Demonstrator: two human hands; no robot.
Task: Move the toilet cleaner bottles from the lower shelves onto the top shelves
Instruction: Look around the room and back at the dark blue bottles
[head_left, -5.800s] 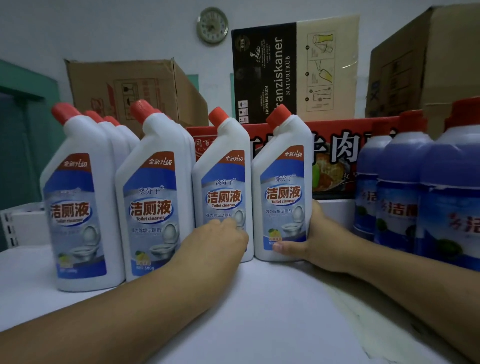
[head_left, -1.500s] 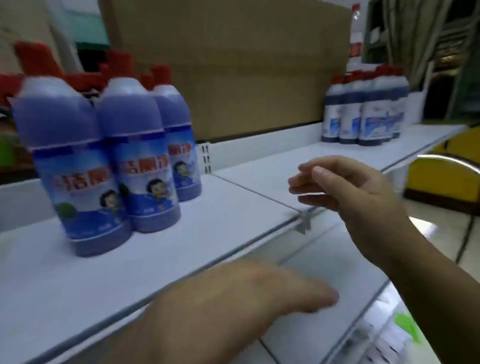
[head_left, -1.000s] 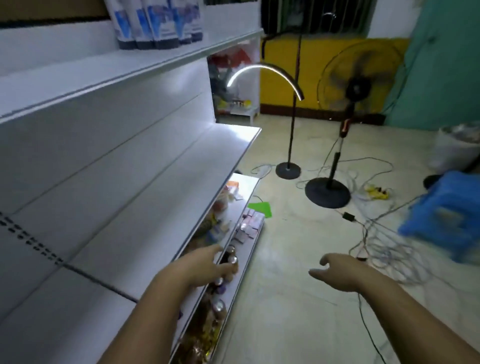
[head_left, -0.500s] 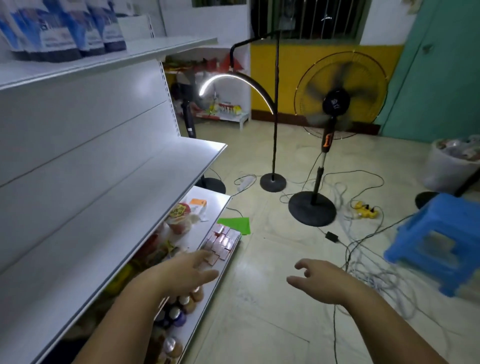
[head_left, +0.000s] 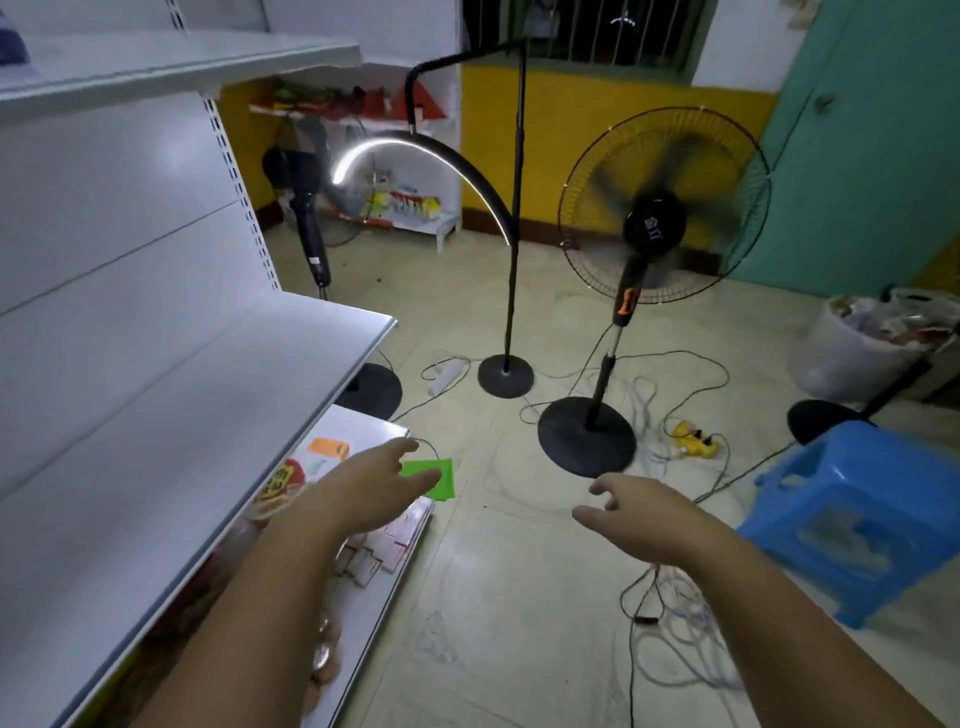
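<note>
Both hands are being held out low at the open end of the shelving, and nothing is being carried in either. The left hand (head_left: 366, 496) is being stretched forward above the bottom shelf (head_left: 382, 610), fingers straight and loose, gripping nothing. The right hand (head_left: 644, 512) is being held beside it, well clear of the shelving, fingers spread and lightly bent, likewise grasping nothing.

No toilet cleaner bottles are being shown plainly. Only a dark blue sliver (head_left: 9, 49) is being caught at the far left of the top shelf (head_left: 234, 65), and whether that is a bottle cannot be told. The middle shelf (head_left: 182, 415) is being seen as bare white board along the whole stretch in view. On the bottom shelf only small packets (head_left: 374, 551) and a round snack tub (head_left: 280, 483) are being made out, with no bottle among them as far as can be seen.

Progress is therefore being judged cautiously: no transfer is being made right now, and nothing is being seen on the lower boards in sight that is waiting to be lifted. Either this end is finished or the remaining bottles are sitting out of frame; that cannot be settled from here. With both hands free and reaching low, a search for the next bottle is probably being made.

Loose cables (head_left: 670, 613) and a blue stool (head_left: 872, 509) are being noted on the floor to the right, a tripping risk once bottles are being carried
</note>
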